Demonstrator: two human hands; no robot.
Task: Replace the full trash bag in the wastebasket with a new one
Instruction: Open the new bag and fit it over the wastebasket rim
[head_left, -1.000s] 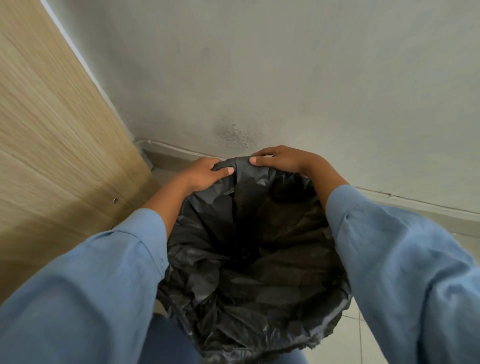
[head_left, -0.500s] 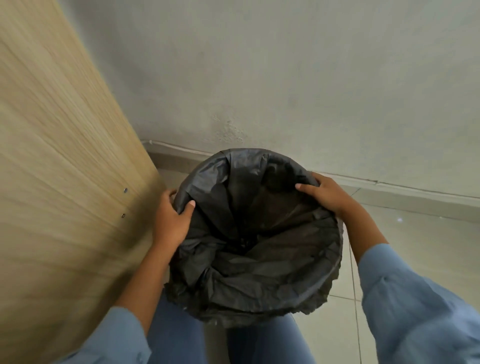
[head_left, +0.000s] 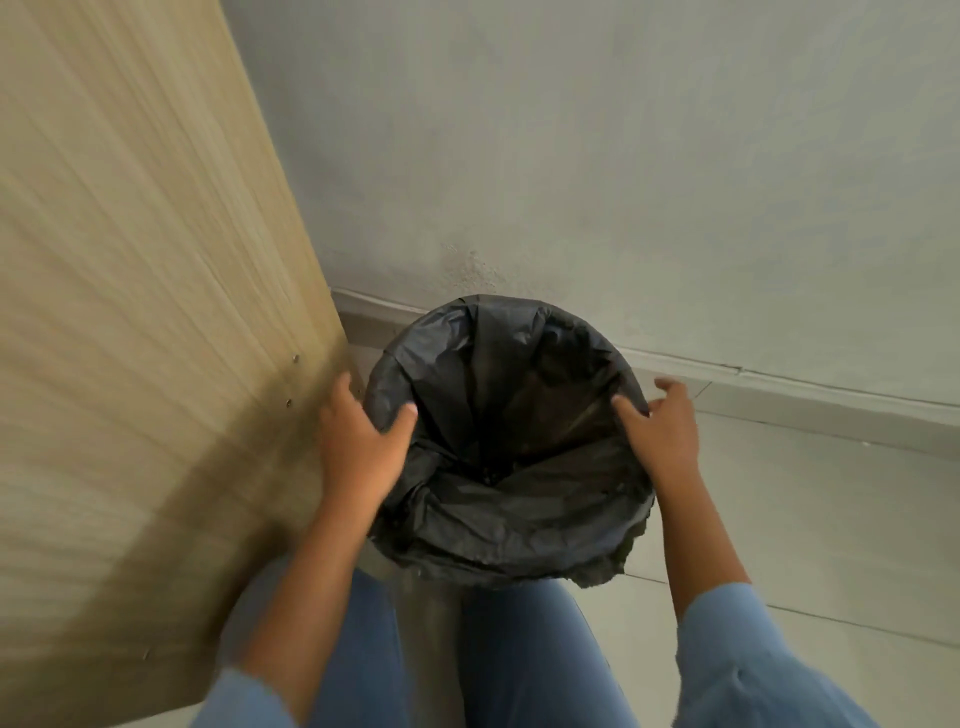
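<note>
A black trash bag (head_left: 519, 525) lines the round wastebasket (head_left: 422, 597), its edge folded over the rim all round. Inside, the bag is crumpled and looks empty. My left hand (head_left: 358, 447) is at the rim's left side, with the thumb over the bag's edge and the fingers outside. My right hand (head_left: 662, 431) is at the rim's right side. Its thumb touches the bag and its fingers are spread and lifted off. The basket's grey side shows only between my legs.
A light wooden panel (head_left: 145, 312) stands close on the left, almost touching the basket. A grey wall (head_left: 623, 156) with a skirting strip runs just behind it. Pale floor tiles (head_left: 805, 519) stretch to the right. My knees in blue trousers are right below the basket.
Both hands slid from the far rim round to the sides. The view pulled back and upward. The right hand's fingers have loosened from the rim.
</note>
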